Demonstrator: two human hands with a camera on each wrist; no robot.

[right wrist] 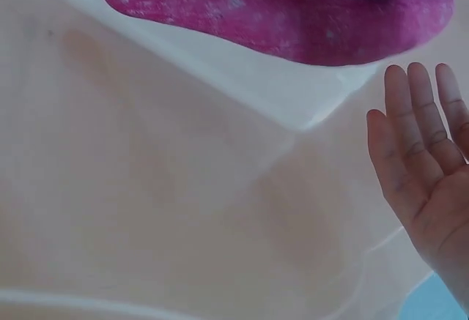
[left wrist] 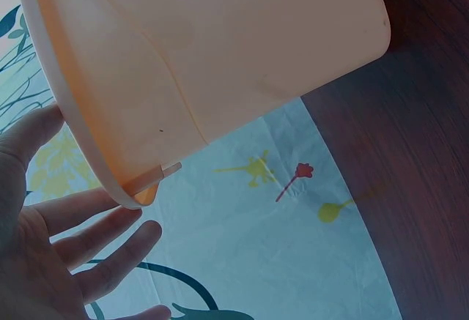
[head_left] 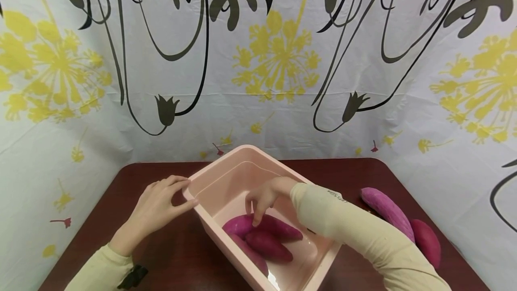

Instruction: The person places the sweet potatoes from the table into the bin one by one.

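In the head view, my left hand [head_left: 163,199] holds the far left corner of a pink plastic bin [head_left: 226,241]. Its thumb and fingers lie on either side of the rim, as the left wrist view shows too. My right hand [head_left: 264,199] is down inside the bin, fingertips pointing at a long purple sweet potato [head_left: 282,229]. In the right wrist view, the right hand [right wrist: 425,166] has nearly straight fingers, empty, just beside that sweet potato [right wrist: 278,20]. Nearer me in the bin lie a reddish sweet potato [head_left: 268,246] and another [head_left: 252,257] along the left wall.
On the dark red table [head_left: 173,255], right of the bin, lie a long purple sweet potato [head_left: 389,212] and a redder one [head_left: 426,241], partly behind the right sleeve [head_left: 363,228]. A patterned white cloth [head_left: 226,75] hangs behind and along both sides.
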